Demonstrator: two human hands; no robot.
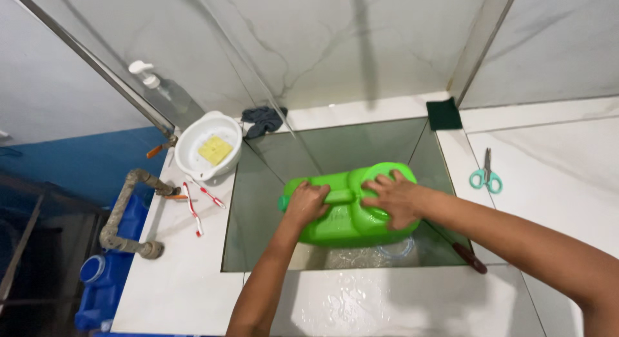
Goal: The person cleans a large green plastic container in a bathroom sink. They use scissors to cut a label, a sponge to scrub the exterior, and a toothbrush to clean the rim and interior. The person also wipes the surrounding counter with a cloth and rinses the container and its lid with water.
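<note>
Broadly, a white marble-look surface (193,285) frames a square sunken tiled sink (258,208), and held over that sink lies a bright green plastic jerry can (348,214) on its side, water pooling under it. The left hand (305,205) wraps its fingers (314,194) around the can's cap end; the right hand (394,198) presses spread fingers (380,182) flat on the handle side. This looks like rinsing; the next move likely calls for a firm two-handed tilt. Left of the sink sits a white round bowl (193,150) with a yellow sponge (215,150); right of the sink, teal-handled scissors (486,176).
</note>
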